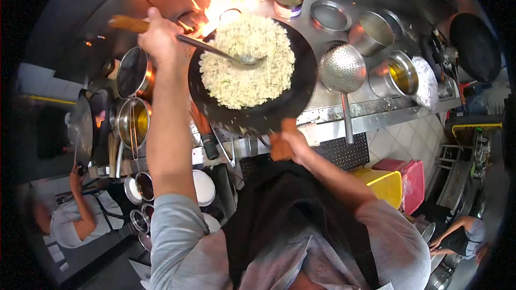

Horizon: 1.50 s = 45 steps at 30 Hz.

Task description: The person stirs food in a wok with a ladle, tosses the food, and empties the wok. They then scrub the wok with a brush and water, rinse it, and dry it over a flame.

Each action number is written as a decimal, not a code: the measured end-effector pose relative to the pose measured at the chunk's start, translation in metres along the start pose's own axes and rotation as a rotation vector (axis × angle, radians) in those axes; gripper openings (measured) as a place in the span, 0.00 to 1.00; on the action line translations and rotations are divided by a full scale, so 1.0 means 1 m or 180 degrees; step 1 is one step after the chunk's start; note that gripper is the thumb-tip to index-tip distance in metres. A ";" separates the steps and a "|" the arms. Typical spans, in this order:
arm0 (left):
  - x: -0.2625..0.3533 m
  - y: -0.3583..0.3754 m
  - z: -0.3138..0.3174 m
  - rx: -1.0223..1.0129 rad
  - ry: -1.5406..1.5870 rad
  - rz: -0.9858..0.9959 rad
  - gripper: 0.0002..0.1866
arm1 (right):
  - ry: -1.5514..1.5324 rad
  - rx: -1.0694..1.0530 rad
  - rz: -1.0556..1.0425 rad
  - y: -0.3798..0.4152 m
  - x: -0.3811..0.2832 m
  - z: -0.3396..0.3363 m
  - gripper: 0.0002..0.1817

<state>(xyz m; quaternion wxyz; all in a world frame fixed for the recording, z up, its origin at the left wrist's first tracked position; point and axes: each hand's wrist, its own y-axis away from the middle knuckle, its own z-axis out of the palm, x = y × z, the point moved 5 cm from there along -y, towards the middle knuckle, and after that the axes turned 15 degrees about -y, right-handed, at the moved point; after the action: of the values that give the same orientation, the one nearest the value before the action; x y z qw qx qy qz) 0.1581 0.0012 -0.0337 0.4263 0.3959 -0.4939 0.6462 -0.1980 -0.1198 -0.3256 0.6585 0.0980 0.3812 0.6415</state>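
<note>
My left hand [159, 37] is closed around the wooden handle of a ladle [215, 51]. The ladle's metal bowl rests among the rice [247, 83], pale grains that look blurred as if in motion. A black wok [303, 72] holds this rice, with a few bits along its near edge. My right hand [296, 142] grips the brown wok handle [282, 145] at the near side; its fingers are partly hidden. Bright flames [236, 2] rise behind the wok's far rim.
Right of the wok lie a perforated skimmer [343, 70], a steel pot [372, 33] and a pot of yellow oil [396, 74]. An open tin [288, 3] stands at the back. More pots [134, 121] are on the left. Co-workers [88, 217] are at both sides. A yellow bin [381, 182] stands below.
</note>
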 end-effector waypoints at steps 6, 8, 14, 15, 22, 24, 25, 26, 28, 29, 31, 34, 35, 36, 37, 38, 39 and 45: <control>0.086 0.092 0.007 -0.0354 -0.0761 0.0733 0.19 | 0.0179 0.0371 0.0139 -0.021 -0.036 0.050 0.16; -0.017 0.098 0.021 -0.0201 -0.1063 0.0839 0.17 | 0.0103 0.0216 0.0081 -0.067 -0.033 0.057 0.17; 0.064 0.069 0.006 0.0032 -0.0146 0.0376 0.19 | 0.0350 -0.0096 0.0170 0.022 -0.024 -0.005 0.24; 0.085 0.076 -0.002 -0.0116 0.0066 0.0385 0.21 | 0.0284 -0.0107 0.0100 0.020 -0.030 -0.001 0.22; -0.015 0.128 -0.008 0.0180 -0.1099 0.0734 0.21 | 0.0176 0.0243 -0.0142 -0.032 -0.024 0.048 0.17; 0.009 0.102 -0.014 0.0116 -0.0462 0.0663 0.20 | 0.0094 -0.0086 -0.0103 0.001 -0.011 0.003 0.17; 0.034 0.099 -0.016 -0.0023 -0.0262 0.0620 0.20 | 0.0405 -0.0378 -0.0107 0.009 -0.007 -0.027 0.18; 0.064 0.100 -0.019 -0.0165 -0.0044 0.0581 0.20 | 0.0425 -0.0391 -0.0093 0.013 -0.011 -0.024 0.18; 0.102 0.120 -0.028 -0.0289 -0.0014 0.0656 0.21 | 0.0425 -0.0323 -0.0040 0.031 -0.026 -0.011 0.19; 0.102 0.135 -0.031 -0.0321 -0.0034 0.0751 0.21 | 0.0110 -0.0220 0.0017 0.013 -0.022 -0.004 0.17; 0.055 0.162 -0.021 0.0188 -0.0313 0.0744 0.20 | 0.0266 0.0218 0.0128 -0.022 -0.036 0.045 0.14; -0.015 0.140 -0.012 0.0211 -0.0796 0.0321 0.19 | 0.0199 0.0007 -0.0076 -0.051 -0.018 0.039 0.19; -0.002 0.125 -0.008 0.0184 -0.0664 0.0594 0.20 | 0.0134 0.0014 0.0031 -0.028 -0.015 0.031 0.18; 0.011 0.112 -0.013 0.0377 -0.0555 0.0607 0.20 | 0.0064 0.0014 0.0148 0.002 -0.013 0.018 0.17; 0.032 0.105 -0.020 0.0368 -0.0407 0.0580 0.20 | 0.0401 -0.0191 -0.0048 0.022 -0.012 -0.007 0.18; 0.056 0.103 -0.029 0.0375 -0.0224 0.0571 0.20 | 0.0761 -0.0414 -0.0273 0.027 -0.019 -0.020 0.19; 0.079 0.108 -0.036 0.0043 0.0028 0.0631 0.20 | 0.0764 -0.0417 -0.0279 0.024 -0.020 -0.017 0.19; 0.006 0.171 -0.034 0.0425 -0.0900 0.0314 0.15 | 0.0188 0.0162 0.0133 -0.056 -0.021 0.053 0.14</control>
<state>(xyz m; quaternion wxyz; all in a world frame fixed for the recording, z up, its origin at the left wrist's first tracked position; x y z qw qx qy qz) -0.0085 0.0096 -0.0859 0.2930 0.4856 -0.5237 0.6357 -0.1194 -0.1294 -0.3156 0.6307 0.1036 0.4145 0.6478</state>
